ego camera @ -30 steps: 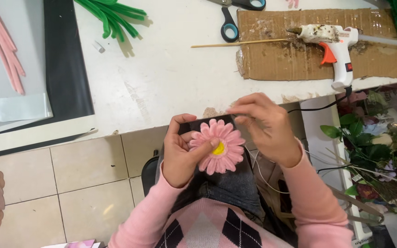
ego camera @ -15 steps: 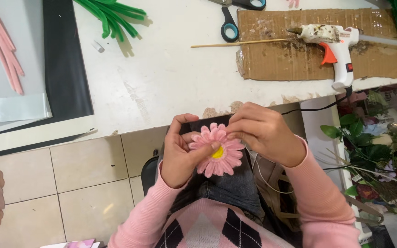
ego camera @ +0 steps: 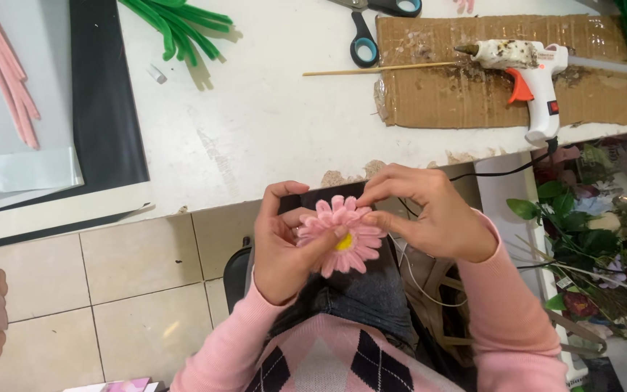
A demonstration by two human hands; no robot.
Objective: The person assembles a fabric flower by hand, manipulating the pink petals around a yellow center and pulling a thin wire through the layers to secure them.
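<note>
A pink fuzzy flower [ego camera: 342,236] with a yellow centre sits between both hands, over my lap and just below the white table's front edge [ego camera: 255,185]. My left hand [ego camera: 284,247] grips it from the left, thumb lying across the petals near the centre. My right hand [ego camera: 429,214] pinches the upper right petals with fingertips. Both sleeves are pink.
On the table lie a white and orange glue gun [ego camera: 527,69] on a cardboard sheet [ego camera: 444,98], a thin wooden stick [ego camera: 379,69], scissors [ego camera: 371,29], green stems [ego camera: 175,25], and pink strips [ego camera: 5,72] on a grey sheet. Artificial flowers [ego camera: 589,239] pile at the right. Tiled floor [ego camera: 110,290] lies left.
The flower has tilted and shifted slightly up and left between the hands. My right fingers have moved onto its upper petals; my left thumb now lies over the face.
</note>
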